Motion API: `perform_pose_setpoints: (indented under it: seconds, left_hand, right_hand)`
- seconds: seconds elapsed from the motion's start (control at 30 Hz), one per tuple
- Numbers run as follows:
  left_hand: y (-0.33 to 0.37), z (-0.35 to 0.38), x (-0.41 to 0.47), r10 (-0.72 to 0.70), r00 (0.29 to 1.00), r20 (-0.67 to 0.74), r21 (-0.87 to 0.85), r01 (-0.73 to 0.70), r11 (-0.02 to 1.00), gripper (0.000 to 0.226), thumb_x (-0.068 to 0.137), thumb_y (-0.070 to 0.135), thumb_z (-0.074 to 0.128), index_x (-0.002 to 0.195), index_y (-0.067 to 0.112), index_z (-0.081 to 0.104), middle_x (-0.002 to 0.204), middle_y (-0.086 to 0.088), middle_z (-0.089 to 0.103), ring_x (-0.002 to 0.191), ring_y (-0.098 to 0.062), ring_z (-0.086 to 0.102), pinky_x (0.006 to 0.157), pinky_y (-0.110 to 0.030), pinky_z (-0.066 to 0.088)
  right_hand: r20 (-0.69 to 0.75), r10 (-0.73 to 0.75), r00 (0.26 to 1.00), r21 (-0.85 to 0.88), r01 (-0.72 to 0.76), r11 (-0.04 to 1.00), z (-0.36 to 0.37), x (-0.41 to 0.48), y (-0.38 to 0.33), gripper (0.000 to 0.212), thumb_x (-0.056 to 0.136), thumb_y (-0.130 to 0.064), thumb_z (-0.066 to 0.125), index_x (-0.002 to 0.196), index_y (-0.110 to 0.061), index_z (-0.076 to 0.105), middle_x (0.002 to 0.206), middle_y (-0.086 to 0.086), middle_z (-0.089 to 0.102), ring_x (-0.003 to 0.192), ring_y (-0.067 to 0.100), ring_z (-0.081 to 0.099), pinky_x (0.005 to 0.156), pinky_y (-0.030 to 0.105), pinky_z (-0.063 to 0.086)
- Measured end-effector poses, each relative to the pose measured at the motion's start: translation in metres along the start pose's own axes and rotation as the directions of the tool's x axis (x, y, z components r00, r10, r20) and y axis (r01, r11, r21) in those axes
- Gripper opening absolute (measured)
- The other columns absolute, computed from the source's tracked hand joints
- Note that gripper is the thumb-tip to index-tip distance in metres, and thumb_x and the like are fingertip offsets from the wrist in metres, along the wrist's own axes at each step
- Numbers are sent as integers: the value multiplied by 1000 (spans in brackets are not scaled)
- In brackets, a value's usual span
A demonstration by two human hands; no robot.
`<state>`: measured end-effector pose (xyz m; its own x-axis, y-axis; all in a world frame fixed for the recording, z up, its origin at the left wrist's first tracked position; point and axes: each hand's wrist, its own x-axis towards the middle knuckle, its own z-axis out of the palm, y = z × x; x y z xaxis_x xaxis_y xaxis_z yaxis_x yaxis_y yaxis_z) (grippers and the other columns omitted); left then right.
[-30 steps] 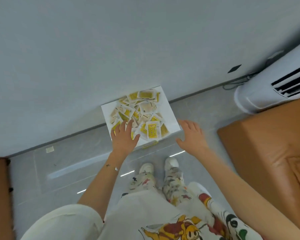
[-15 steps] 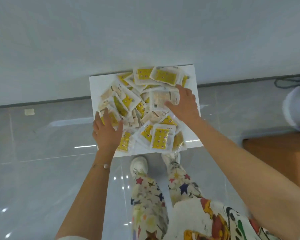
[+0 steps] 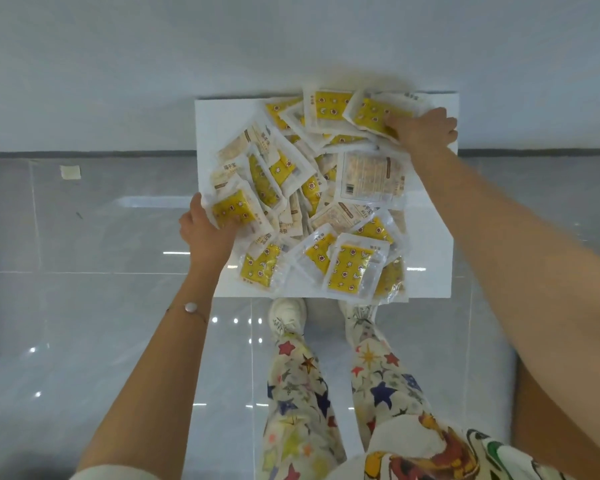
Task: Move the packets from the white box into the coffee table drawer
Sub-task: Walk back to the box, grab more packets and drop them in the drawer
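From my remote seat I see the white box (image 3: pixel 222 119) lying flat on the grey tiled floor (image 3: pixel 84 306), its far edge against the pale wall (image 3: pixel 187 64). The packets (image 3: pixel 326 202) are heaped loosely inside it, mostly yellow-printed sachets with clear borders, overlapping at all angles. A few hang over the near rim just ahead of my white shoes (image 3: pixel 288 315). One packet near the right middle, the pale packet (image 3: pixel 371 176), lies printed back up on top of the heap. My hands are well apart, one at each side of the pile. My left hand (image 3: pixel 205 233) is at the box's near left edge. Its thumb lies along the side of the corner packet (image 3: pixel 231 211), which covers the fingers, so it appears to grip that packet, though I cannot see the fingertips. My right hand (image 3: pixel 425 129) reaches to the far right corner of the box, knuckles up. Its fingers are curled down onto the far packet (image 3: pixel 371 114), pinching it at its edge. A thin bracelet (image 3: pixel 190 307) sits on my left wrist. My star-printed trousers (image 3: pixel 298 393) fill the lower middle of the view. A small beige square (image 3: pixel 70 172) lies on the floor well to the left of the box, close to the skirting line.
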<state>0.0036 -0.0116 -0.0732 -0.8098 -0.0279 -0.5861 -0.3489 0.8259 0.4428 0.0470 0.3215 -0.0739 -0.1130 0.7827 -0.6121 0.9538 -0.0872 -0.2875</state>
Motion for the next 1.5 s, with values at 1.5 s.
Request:
perform_pose_setpoints:
  seconds: [1.5]
  left_hand:
    - [-2,-23,-23,71,982,177,-239,-27,971,50,80,17,76,121,15,49,117,-2,56,98,-19,58,72,-24,51]
  right_hand:
    - [314,-457,833,525,249,814,-8,-159,63,46,87,-16,68,126,-21,45,105,-16,59,98,4,62,92,36,54]
